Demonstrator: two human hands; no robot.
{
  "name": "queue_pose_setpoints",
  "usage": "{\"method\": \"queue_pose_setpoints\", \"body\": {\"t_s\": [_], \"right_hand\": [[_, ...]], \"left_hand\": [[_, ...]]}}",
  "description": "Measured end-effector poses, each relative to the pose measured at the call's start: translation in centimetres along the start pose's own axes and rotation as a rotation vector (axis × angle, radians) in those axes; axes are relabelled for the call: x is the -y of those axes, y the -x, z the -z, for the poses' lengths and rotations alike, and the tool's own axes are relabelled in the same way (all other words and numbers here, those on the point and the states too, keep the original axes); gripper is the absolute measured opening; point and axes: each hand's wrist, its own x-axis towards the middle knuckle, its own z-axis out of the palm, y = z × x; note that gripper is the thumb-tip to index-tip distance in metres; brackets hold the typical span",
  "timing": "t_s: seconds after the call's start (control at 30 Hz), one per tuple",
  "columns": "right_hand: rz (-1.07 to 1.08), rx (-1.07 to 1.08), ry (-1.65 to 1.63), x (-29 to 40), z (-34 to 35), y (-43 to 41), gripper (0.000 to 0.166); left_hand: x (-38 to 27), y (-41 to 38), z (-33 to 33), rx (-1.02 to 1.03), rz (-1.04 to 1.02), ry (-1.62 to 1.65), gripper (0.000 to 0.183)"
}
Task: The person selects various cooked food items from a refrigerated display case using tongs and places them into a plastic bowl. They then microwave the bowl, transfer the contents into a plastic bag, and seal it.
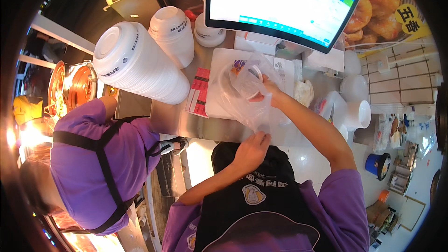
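A thin translucent plastic bag is stretched over a white scale-like platform on the steel counter. My left hand pinches the bag's near end, by the counter's front edge. Within or under the film shows a round white bowl with a coloured printed patch near its top. My right hand curls around the rim of a round container at the bag's right side. Film and fingers partly hide that container, so I cannot tell whether the two round shapes are separate.
Tall stacks of white bowls rise at left beside pink printed sheets. A touchscreen overhangs the counter's back. At right lie a crumpled cloth and white tubs. A purple-shirted co-worker bends close at left.
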Motion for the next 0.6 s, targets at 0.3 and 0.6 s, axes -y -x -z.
{"method": "queue_pose_setpoints", "body": {"t_s": [0.3,0.6], "right_hand": [[-0.054,0.144,0.696,4.2,1.1,3.4,0.065],[0.38,0.041,1.618,0.4,2.1,2.3,0.022]], "left_hand": [[0.2,-6.7,5.6,-0.586,0.267,-0.311,0.028],[1.7,-7.1,5.9,-0.559,0.436,0.083,0.014]]}}
